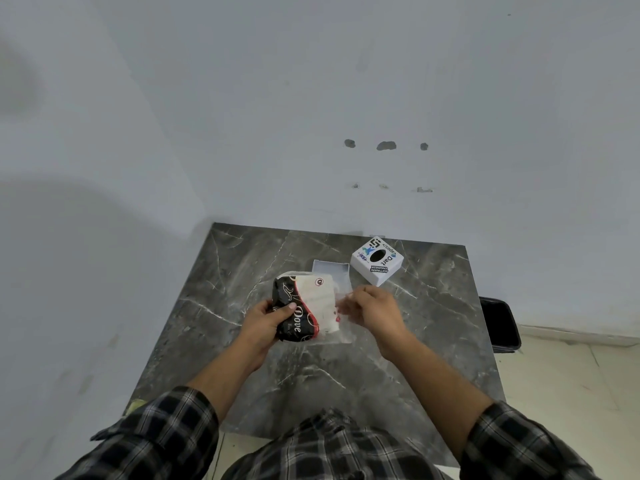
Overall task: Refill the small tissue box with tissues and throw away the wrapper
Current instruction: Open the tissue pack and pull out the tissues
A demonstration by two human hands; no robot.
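My left hand grips the black end of a tissue pack, a black, red and white plastic wrapper lettered "Dove", held just above the marble table. My right hand pinches the clear plastic flap at the pack's right end. Behind the pack lies the white tray-like base of the tissue box, partly hidden by the pack. The box's white square cover, with stickers and a dark oval slot on top, sits apart at the back right.
The dark grey marble table stands against a white wall in a corner. A black bin sits on the floor off the table's right edge. My checked sleeves fill the bottom of the view.
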